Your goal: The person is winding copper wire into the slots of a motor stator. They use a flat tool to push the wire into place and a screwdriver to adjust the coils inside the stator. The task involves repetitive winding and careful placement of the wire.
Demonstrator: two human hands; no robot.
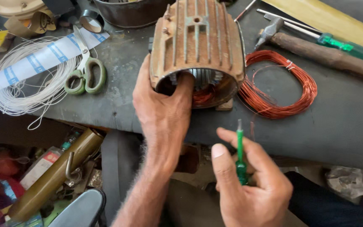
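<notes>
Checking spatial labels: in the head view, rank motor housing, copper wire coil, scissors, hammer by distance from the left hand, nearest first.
1. Motor housing: the left hand grips its open front rim.
2. Scissors: on the bench, to the hand's left.
3. Copper wire coil: right of the housing.
4. Hammer: far right, behind the coil.

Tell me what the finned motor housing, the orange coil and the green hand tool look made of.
Brown ribbed motor housing, gripped by the left hand: probably cast metal, matte, rust-toned. Orange-red wire coil: likely enamelled copper, glossy thin strands. Slim green tool in the right hand: translucent plastic handle, pale tip, possibly metal.
</notes>
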